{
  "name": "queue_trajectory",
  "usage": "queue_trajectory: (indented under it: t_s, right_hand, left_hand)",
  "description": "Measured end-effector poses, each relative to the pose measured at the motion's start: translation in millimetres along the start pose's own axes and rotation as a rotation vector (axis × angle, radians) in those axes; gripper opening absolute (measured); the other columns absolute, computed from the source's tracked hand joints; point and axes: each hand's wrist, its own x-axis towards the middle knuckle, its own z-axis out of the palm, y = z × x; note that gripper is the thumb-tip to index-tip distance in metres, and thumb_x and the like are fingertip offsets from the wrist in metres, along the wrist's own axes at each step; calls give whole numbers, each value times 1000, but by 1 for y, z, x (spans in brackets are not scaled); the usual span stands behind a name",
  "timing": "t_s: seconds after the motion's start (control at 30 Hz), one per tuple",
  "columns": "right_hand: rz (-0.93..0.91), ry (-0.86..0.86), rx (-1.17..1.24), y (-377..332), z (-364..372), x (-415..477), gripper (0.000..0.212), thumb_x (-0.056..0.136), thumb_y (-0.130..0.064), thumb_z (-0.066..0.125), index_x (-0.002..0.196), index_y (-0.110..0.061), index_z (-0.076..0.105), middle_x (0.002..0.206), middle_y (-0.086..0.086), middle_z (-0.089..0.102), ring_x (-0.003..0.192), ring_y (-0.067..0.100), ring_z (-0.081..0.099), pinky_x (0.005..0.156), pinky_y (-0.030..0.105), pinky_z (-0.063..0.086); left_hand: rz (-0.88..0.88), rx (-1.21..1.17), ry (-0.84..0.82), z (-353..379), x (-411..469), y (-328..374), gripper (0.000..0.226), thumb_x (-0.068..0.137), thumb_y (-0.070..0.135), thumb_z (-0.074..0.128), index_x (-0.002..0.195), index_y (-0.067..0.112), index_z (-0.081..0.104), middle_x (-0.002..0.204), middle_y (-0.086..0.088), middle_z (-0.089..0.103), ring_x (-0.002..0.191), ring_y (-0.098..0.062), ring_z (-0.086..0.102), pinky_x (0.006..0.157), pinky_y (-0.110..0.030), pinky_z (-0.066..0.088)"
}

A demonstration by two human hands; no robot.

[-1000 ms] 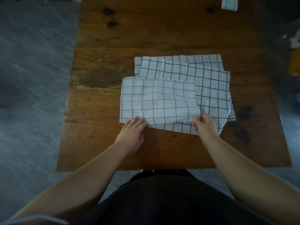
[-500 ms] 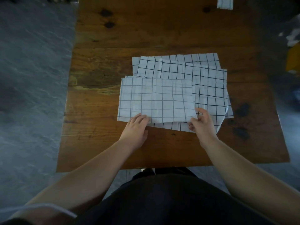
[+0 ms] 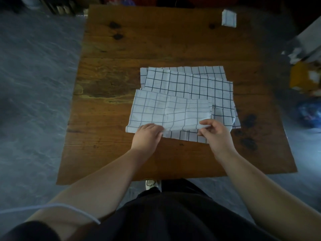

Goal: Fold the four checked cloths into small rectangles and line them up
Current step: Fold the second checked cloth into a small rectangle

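Observation:
A half-folded white checked cloth (image 3: 171, 110) lies on top of a pile near the table's middle. My left hand (image 3: 147, 136) presses its near edge, fingers closed over the fabric. My right hand (image 3: 215, 134) pinches the cloth's near right corner and lifts it slightly. Beneath it lie two flat checked cloths, the upper one (image 3: 205, 87) with bold lines and another (image 3: 199, 70) showing along the far edge. A small folded checked cloth (image 3: 229, 18) sits at the table's far right corner.
The brown wooden table (image 3: 121, 66) has dark knots and stains, with bare wood to the left and far side. Grey stone floor lies to the left. Blurred yellow and blue items (image 3: 305, 94) sit on the floor at the right.
My right hand has pinched the top cloth's near right corner and raised it. The cloth's right part has shifted and skewed. The view tilted up, showing more of the table's far side.

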Motion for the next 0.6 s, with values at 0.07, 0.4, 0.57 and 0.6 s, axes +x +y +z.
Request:
queue_trajectory:
  t_s: [0.07, 0.4, 0.57, 0.6]
  right_hand:
    - [-29, 22, 2, -7, -4, -6, 22, 102, -9, 59, 111, -28, 65, 106, -4, 71, 91, 2, 70, 77, 16, 52]
    - [-300, 210, -178, -51, -33, -34, 14, 101, -19, 63, 114, -23, 67, 108, -6, 66, 90, 6, 65, 68, 13, 46]
    - [-366, 389, -336, -76, -56, -44, 21, 98, -21, 66, 118, -28, 62, 126, -4, 48, 90, 10, 55, 72, 16, 48]
    - [-406, 417, -365, -82, -60, -46, 24, 97, -21, 66, 120, -28, 61, 127, -6, 45, 103, 14, 54, 83, 23, 50]
  left_hand:
    - [-2, -17, 58, -8, -2, 2, 24, 103, 21, 55, 122, 22, 70, 118, 5, 72, 115, -17, 62, 104, -35, 45]
    - [163, -4, 49, -90, 4, 36, 24, 106, 26, 48, 105, 21, 71, 91, 6, 71, 84, -15, 63, 79, -40, 56]
    - [215, 104, -5, -146, 17, 84, 29, 108, 36, 41, 116, 29, 68, 99, 9, 71, 84, -11, 64, 75, -35, 57]
    - [229, 133, -25, -156, 20, 94, 29, 108, 37, 41, 118, 30, 67, 100, 10, 71, 83, -9, 63, 74, -32, 56]
